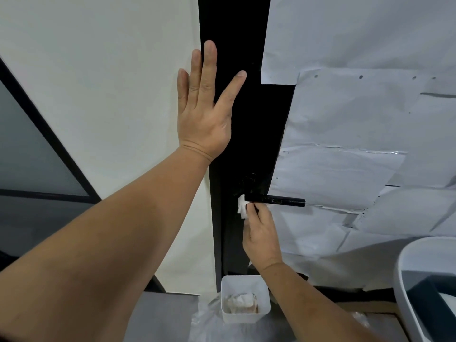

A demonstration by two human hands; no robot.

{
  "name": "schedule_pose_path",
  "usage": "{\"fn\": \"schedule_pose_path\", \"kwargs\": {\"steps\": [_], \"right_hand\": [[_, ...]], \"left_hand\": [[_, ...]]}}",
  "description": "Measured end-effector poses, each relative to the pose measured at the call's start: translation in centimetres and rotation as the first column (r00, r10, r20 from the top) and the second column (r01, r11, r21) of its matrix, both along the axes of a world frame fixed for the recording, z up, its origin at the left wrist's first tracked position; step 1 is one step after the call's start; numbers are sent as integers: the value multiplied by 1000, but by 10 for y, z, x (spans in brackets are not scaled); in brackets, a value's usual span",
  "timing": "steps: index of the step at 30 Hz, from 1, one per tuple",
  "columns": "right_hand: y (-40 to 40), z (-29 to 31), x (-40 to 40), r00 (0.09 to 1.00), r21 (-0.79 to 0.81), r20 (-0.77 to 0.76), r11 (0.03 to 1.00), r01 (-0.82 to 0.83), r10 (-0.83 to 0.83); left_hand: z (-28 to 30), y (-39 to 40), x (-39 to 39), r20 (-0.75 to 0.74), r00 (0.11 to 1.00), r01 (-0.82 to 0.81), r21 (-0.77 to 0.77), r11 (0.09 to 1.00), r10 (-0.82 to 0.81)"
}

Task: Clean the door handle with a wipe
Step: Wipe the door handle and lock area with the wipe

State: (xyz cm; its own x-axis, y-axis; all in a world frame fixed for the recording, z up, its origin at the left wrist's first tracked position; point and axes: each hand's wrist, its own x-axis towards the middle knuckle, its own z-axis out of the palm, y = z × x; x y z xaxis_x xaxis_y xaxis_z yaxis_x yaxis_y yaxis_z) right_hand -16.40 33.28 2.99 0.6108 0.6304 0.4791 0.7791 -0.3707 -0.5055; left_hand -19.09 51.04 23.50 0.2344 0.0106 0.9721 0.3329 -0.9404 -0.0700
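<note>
Handle base hidden by wipe, pinched in right hand fingers; left hand flat.

The door handle is glossy black, with small pale specks along its bar. It is mounted on a black door frame strip, plain and unpatterned. The wipe is white. The wall panel to the left is a plain off-white with a faint greenish cast. The paper sheets covering the door are pale bluish-white, creased, and dotted with a few small dark holes. A dark grey glass pane has a black border. The small bin is white, holding crumpled white and beige tissue. The floor is plain grey. The large tub is white with a dark teal inside.
</note>
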Motion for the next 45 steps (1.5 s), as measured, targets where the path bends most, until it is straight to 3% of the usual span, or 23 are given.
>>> {"fn": "schedule_pose_path", "kwargs": {"steps": [3, 6, 11, 17, 24, 28, 32, 36, 40, 45], "right_hand": [[5, -8, 4, 994, -180, 79, 979, 92, -79], [12, -15, 11, 974, -253, 157, 946, 201, -165], [23, -21, 22, 954, -251, 215, 932, 262, -210], [44, -2, 31, 932, -130, 186, 933, 337, -311], [30, -32, 28, 934, -199, 254, 931, 305, -252], [46, -9, 38, 920, -153, 231, 922, 357, -318], [49, 3, 48, 885, -142, 315, 905, 401, -343], [42, -13, 40, 906, -140, 277, 919, 368, -320], [31, -36, 23, 934, -252, 273, 920, 301, -230], [46, -3, 36, 914, -186, 245, 910, 371, -323]], "left_hand": [[1, -4, -1, -18, 1000, 12, -11, 1000, -12], [1, -9, -1, -20, 1000, 21, -39, 999, -22], [5, -15, -3, -32, 999, -7, -53, 999, 5], [3, -16, 1, -15, 999, -52, -29, 998, 52], [2, -17, 1, 6, 997, -72, -27, 997, 72], [3, -18, 1, 0, 997, -79, -28, 996, 79], [1, -14, 1, -5, 995, -98, -11, 995, 98], [0, -14, 2, -7, 997, -78, -22, 997, 78], [0, -10, 2, 0, 999, -54, -29, 998, 54], [2, -11, 0, -18, 999, -29, -40, 999, 28]]}}
